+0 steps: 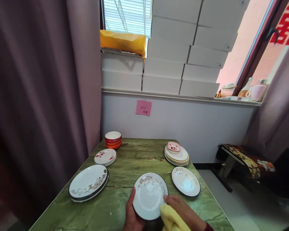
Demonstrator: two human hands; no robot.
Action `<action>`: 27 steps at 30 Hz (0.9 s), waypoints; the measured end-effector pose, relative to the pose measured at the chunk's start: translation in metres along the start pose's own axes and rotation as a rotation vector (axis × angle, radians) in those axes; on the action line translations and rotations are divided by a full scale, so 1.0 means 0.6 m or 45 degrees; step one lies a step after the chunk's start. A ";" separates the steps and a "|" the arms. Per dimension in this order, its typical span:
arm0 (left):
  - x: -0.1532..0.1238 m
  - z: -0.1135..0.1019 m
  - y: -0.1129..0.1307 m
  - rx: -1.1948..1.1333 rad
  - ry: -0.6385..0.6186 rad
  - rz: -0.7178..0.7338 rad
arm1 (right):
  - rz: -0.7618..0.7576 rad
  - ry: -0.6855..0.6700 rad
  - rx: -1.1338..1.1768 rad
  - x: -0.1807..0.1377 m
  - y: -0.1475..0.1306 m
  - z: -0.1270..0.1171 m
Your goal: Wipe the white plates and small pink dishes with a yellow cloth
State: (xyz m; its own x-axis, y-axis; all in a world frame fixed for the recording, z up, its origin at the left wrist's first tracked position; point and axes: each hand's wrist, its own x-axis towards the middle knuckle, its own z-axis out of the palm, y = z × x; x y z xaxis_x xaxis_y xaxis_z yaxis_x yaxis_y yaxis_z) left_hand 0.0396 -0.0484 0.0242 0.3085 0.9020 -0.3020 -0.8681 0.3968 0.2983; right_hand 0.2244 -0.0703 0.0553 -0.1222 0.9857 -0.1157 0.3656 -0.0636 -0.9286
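A white plate (150, 198) with a brown floral pattern is tilted up in front of me, over the near part of the table. My left hand (133, 215) grips its left edge, thumb on the rim and the other fingers hidden beneath. At the right rim, my right hand (183, 210) has its fingers closed round a yellow cloth (171, 219) and touches the plate's edge. A similar dark-rimmed plate (186, 181) lies on the table just to the right.
On the green table (135, 154), the left side bears a stack of oval plates (88, 182), small flowered plates (105, 156) and red-orange bowls (113, 140). Stacked plates (179, 157) topped by a pink dish (174, 146) stand at back right. A curtain (82, 80) hangs along the left.
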 end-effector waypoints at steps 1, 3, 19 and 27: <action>0.003 0.003 0.003 -0.012 0.031 0.042 | 0.002 -0.014 0.009 0.007 -0.007 -0.003; 0.010 0.008 0.006 -0.028 0.035 0.106 | -0.002 0.084 0.053 0.017 -0.026 -0.016; 0.023 -0.006 0.003 0.027 -0.208 -0.118 | -0.663 -0.049 -0.984 0.039 -0.026 0.106; 0.027 0.013 -0.007 -0.021 -0.089 -0.138 | -0.426 0.218 -0.883 0.106 -0.064 0.079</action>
State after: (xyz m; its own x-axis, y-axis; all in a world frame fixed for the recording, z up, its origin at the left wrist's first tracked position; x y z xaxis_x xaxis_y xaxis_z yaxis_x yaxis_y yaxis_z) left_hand 0.0511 -0.0342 0.0252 0.4266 0.8640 -0.2675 -0.8345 0.4900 0.2521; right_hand 0.1589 -0.0127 0.0671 -0.2039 0.9493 0.2394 0.8337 0.2966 -0.4659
